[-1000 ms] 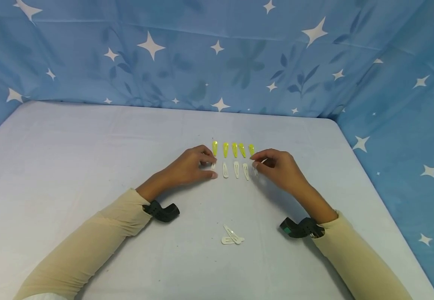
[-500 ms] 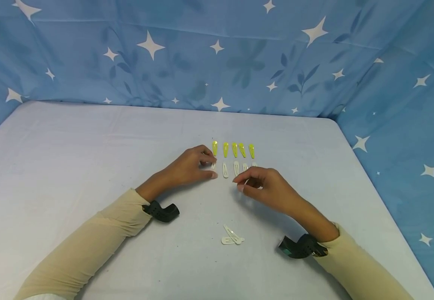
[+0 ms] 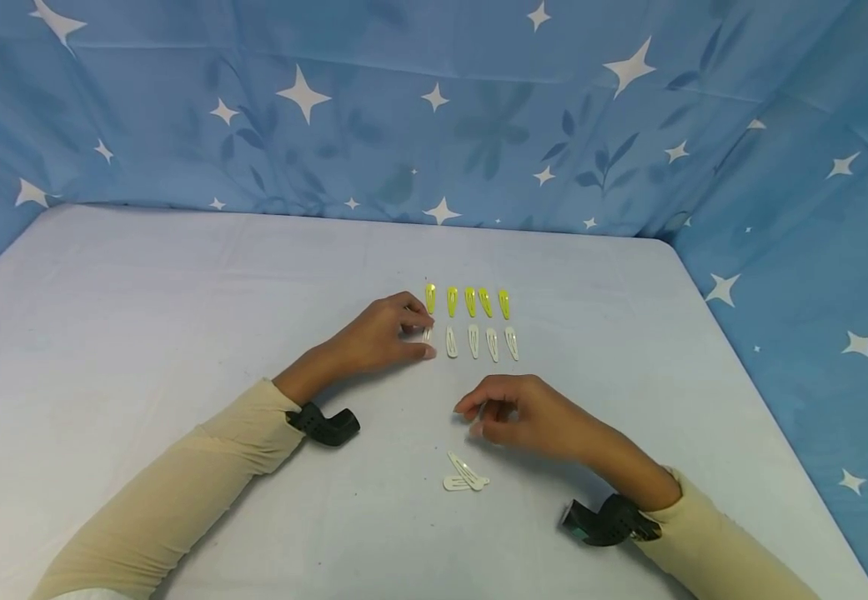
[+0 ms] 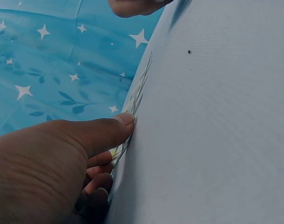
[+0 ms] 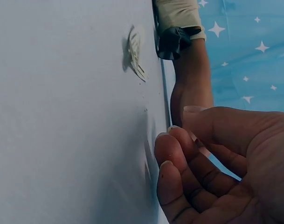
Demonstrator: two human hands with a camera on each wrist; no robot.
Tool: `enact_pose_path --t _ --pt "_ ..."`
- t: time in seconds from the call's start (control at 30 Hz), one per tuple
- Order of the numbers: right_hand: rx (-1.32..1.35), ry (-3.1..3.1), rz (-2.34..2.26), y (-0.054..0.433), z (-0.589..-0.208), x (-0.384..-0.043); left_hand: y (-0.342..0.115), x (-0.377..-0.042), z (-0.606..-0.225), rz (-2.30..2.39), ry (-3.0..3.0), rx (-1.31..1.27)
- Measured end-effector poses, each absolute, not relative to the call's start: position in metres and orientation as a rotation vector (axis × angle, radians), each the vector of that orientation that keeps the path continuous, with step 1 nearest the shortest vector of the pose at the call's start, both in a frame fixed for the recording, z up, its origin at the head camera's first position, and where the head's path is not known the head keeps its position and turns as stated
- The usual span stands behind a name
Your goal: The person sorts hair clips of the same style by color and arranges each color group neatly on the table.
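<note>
My left hand (image 3: 383, 337) pinches a white snap hair clip (image 3: 427, 335) end to end, thumb at the near end and fingertips at the far end. That clip is the leftmost of a row of white snap clips (image 3: 474, 342). Just behind runs a row of yellow snap clips (image 3: 470, 302). In front of the rows, my right hand (image 3: 534, 417) hovers with loosely curled fingers and nothing in them. Two white clips (image 3: 467, 472), one crossed over the other, lie just nearer than this hand; the right wrist view shows them on the cloth too.
A white cloth (image 3: 253, 517) covers the table. Blue curtains with white stars (image 3: 441, 125) hang along the back and right side. Black camera mounts (image 3: 324, 423) sit on both wrists.
My right hand has come away from the right end of the white row and moved toward me, uncovering the rightmost white clip. The left hand stays in place.
</note>
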State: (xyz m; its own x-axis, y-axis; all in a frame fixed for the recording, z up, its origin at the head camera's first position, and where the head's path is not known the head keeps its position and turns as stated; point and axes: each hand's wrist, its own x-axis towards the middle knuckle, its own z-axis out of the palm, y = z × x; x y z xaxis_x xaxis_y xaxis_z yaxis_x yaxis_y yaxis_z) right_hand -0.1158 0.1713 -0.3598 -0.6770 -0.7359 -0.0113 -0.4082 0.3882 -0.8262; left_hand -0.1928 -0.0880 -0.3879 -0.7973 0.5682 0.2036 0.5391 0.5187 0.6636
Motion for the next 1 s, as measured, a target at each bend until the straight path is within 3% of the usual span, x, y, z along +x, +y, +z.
enact_pose_path --t 1.0 --pt "-1.120 2.288 -0.871 0.165 -0.365 -0.104 -0.088 -0.192 -0.388 1.145 2.718 0.974"
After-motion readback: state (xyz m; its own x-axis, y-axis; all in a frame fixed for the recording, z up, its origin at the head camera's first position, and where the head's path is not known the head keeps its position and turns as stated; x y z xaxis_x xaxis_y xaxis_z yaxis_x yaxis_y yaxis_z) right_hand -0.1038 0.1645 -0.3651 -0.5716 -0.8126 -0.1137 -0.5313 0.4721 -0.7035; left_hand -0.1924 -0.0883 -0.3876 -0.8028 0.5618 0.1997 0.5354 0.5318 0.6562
